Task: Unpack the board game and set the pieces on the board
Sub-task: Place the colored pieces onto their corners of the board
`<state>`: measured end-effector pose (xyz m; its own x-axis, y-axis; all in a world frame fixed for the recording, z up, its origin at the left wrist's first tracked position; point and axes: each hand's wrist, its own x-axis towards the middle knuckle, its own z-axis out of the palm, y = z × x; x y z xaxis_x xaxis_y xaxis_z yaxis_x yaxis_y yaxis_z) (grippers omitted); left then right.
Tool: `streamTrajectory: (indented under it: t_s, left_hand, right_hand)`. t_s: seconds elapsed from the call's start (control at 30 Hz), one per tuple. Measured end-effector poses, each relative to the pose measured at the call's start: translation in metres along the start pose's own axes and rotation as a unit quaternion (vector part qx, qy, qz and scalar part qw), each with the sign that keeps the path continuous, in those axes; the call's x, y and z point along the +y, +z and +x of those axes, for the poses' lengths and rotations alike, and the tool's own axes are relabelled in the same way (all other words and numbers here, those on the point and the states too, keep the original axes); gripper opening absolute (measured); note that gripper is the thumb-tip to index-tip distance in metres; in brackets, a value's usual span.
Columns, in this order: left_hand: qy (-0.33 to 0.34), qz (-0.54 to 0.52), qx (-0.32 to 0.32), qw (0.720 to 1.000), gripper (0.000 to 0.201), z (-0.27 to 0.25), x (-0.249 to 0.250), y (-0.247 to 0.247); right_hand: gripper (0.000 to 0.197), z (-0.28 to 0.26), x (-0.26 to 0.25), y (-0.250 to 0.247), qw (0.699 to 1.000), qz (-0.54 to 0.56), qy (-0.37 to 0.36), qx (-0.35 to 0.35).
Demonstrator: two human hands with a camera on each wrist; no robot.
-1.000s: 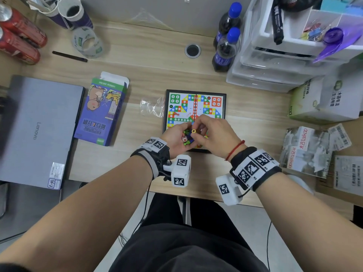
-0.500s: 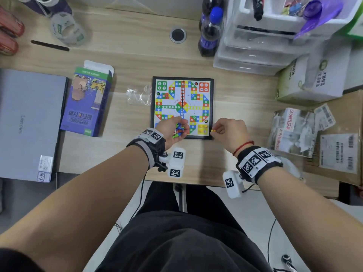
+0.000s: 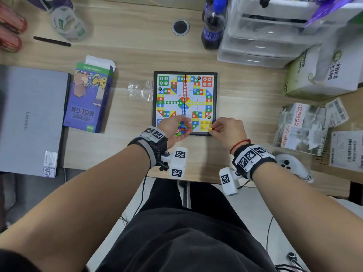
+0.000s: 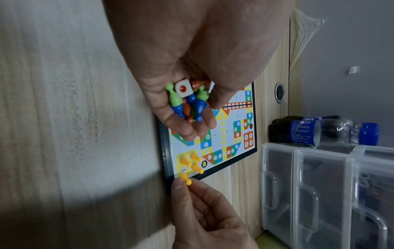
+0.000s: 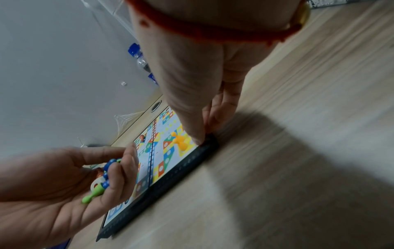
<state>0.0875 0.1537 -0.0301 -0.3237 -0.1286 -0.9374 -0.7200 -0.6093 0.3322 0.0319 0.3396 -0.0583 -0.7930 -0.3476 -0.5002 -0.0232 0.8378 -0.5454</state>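
Note:
The colourful folding board (image 3: 176, 95) lies flat on the desk. My left hand (image 3: 182, 126) is cupped palm up over its near edge and holds several green, blue and orange pawns (image 4: 187, 104) and a white die (image 4: 183, 88). My right hand (image 3: 213, 128) pinches a yellow pawn (image 4: 185, 179) by thumb and forefinger at the board's near right corner. Three yellow pawns (image 4: 189, 160) stand on the yellow corner square just beside it. In the right wrist view the thumb hides the pinched pawn, and the standing yellow pawns (image 5: 180, 141) show.
The open purple game box (image 3: 90, 95) and a crumpled clear bag (image 3: 140, 91) lie left of the board, with a closed laptop (image 3: 29, 118) further left. Cola bottles (image 3: 213, 26), plastic drawers (image 3: 265, 42), a carton (image 3: 324, 71) and packets (image 3: 300, 126) crowd the right.
My right hand has left the left palm with a yellow pawn and moved right to the board's near right corner. The left hand stays cupped round the other pieces.

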Motion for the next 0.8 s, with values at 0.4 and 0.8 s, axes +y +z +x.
streamTrajectory:
  t_s: [0.4, 0.8]
  left_hand:
    - [-0.007, -0.011, -0.032, 0.999, 0.024, 0.002, 0.001, 0.003]
    - [-0.007, -0.033, -0.101, 0.994, 0.030, -0.008, 0.016, 0.015]
  right_hand:
    - [0.004, 0.001, 0.000, 0.000, 1.000, -0.007, 0.000, 0.003]
    - [0.019, 0.004, -0.061, -0.036, 0.983, -0.050, -0.176, -0.030]
